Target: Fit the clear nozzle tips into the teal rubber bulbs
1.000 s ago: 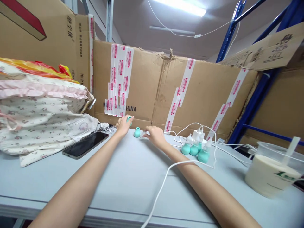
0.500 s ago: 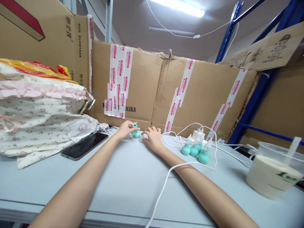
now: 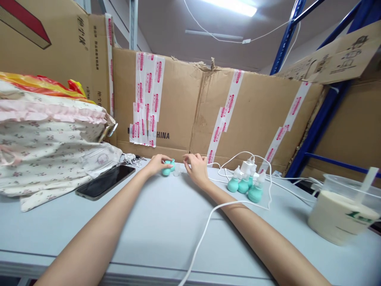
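Observation:
In the head view, my left hand (image 3: 157,164) has its fingers closed on a small teal squeeze bulb (image 3: 166,171), which stands low at the table surface. A second teal bulb (image 3: 173,163) sits just behind it, partly hidden. To their right, a small clear plastic piece (image 3: 176,171) rests on the table. My right hand (image 3: 197,167) hovers beside that piece with bent fingers apart, and nothing shows in them. Further right stand several teal bulbs (image 3: 233,185) fitted with clear pointed tips.
A white cable (image 3: 205,226) loops over my right forearm from a white charger (image 3: 247,167). On the right stands a plastic cup (image 3: 339,218) of pale liquid. A phone (image 3: 105,182) and a floral cloth bag (image 3: 56,147) lie left. Cardboard (image 3: 178,107) walls the back.
My left hand has lowered its bulb from the air to the table beside the other bulb. The right hand has drawn away from the clear piece, leaving it on the table.

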`<state>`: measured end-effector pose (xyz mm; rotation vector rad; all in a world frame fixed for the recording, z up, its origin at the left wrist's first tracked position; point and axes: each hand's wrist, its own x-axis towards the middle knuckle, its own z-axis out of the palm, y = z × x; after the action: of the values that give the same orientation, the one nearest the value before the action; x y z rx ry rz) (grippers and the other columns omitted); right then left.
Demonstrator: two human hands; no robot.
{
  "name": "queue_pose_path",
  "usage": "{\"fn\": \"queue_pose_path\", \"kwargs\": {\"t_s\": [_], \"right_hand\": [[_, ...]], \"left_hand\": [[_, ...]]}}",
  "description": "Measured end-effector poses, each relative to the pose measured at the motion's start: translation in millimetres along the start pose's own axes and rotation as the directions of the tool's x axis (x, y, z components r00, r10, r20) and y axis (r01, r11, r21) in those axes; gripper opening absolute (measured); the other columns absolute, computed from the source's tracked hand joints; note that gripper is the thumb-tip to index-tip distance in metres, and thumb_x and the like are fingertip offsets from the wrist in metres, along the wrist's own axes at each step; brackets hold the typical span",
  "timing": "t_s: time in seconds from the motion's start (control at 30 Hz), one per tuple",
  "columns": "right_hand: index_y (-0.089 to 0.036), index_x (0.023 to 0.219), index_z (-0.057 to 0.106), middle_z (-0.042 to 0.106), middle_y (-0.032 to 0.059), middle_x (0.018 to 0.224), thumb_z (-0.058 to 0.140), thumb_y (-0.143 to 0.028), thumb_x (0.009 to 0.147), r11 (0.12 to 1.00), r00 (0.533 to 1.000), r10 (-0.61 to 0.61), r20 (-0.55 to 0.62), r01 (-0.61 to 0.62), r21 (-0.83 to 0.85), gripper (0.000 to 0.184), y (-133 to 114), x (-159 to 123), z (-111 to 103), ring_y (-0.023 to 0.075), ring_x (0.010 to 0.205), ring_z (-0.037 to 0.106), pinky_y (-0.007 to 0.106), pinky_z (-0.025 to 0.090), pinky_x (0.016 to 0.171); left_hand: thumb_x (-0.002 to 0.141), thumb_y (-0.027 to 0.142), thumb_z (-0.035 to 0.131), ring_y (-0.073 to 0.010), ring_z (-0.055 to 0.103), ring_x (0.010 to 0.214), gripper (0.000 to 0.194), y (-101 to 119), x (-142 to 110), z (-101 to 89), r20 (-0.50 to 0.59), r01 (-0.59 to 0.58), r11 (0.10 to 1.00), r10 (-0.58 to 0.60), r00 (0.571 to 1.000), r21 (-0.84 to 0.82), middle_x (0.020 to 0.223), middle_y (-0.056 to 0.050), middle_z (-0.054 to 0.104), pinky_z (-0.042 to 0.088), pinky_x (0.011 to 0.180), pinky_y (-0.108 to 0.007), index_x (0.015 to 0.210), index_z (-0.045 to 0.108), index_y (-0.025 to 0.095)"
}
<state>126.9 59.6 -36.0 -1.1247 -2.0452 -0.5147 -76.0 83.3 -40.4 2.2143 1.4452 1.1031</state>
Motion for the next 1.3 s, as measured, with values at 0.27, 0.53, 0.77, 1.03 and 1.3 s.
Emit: {"fn": "queue_pose_path", "kwargs": {"t_s": [0.27, 0.53, 0.77, 1.03, 1.3], "right_hand": [[-0.021, 0.101, 0.056, 0.065, 0.0059, 0.099, 0.038, -0.02, 0.087, 0.997, 0.999, 0.031, -0.028, -0.032, -0.063, 0.023, 12.5, 4.4, -7.8, 0.0211, 0.091, 0.048, 0.035, 0.023, 0.077], [-0.021, 0.087, 0.062, 0.067, 0.005, 0.09, 0.046, -0.033, 0.085, 0.994, 0.995, 0.081, 0.06, -0.077, -0.076, 0.02, 39.3, 11.6, -8.5, 0.0216, 0.087, 0.049, 0.033, 0.024, 0.076], [-0.025, 0.083, 0.066, 0.068, -0.0003, 0.083, 0.063, -0.04, 0.074, 0.999, 0.926, -0.03, 0.377, 0.033, -0.001, 0.018, 53.0, 7.5, -4.7, 0.0182, 0.085, 0.055, 0.028, 0.026, 0.07], [-0.018, 0.075, 0.064, 0.066, 0.0022, 0.077, 0.061, -0.038, 0.073, 0.878, 0.878, 0.056, 0.476, -0.27, 0.395, 0.02, 54.9, 12.8, -8.2, 0.0145, 0.072, 0.056, 0.027, 0.035, 0.068], [-0.018, 0.086, 0.058, 0.058, 0.0008, 0.076, 0.062, -0.047, 0.066, 0.291, 0.864, 0.032, 0.502, -0.488, 0.823, 0.035, 52.4, 20.3, -31.8, 0.0094, 0.064, 0.051, 0.022, 0.038, 0.061]], "left_hand": [[0.051, 0.032, 0.074, -0.016, 0.058, 0.073, 0.044, -1.8, 2.7, 5.4, -0.062, -0.034, 0.998, 0.03, 0.998, -0.061, 0.083, -0.004, 0.066, 0.047, 0.07, -0.029, 0.09, 0.062, 0.017], [0.05, 0.032, 0.076, -0.0132, 0.055, 0.069, 0.053, -2.7, -0.3, 6.5, -0.046, -0.06, 0.997, 0.058, 0.997, -0.056, 0.081, -0.001, 0.059, 0.045, 0.067, -0.027, 0.095, 0.049, 0.018], [0.069, 0.046, 0.062, -0.0145, 0.054, 0.074, 0.043, 2.0, 3.3, 2.1, -0.207, -0.058, 0.998, 0.06, 0.977, 0.013, 0.09, -0.004, 0.058, 0.043, 0.07, -0.03, 0.099, 0.05, 0.018], [0.071, 0.038, 0.063, -0.0146, 0.054, 0.077, 0.032, 23.6, 3.5, -3.0, -0.24, -0.163, 0.983, 0.177, 0.954, 0.08, 0.093, -0.004, 0.058, 0.042, 0.073, -0.029, 0.095, 0.054, 0.018], [0.074, 0.028, 0.064, -0.014, 0.052, 0.078, 0.029, 88.9, -18.0, 11.7, -0.258, -0.468, 0.876, 0.482, 0.837, 0.115, 0.085, -0.002, 0.057, 0.041, 0.074, -0.026, 0.1, 0.055, 0.02]]}}
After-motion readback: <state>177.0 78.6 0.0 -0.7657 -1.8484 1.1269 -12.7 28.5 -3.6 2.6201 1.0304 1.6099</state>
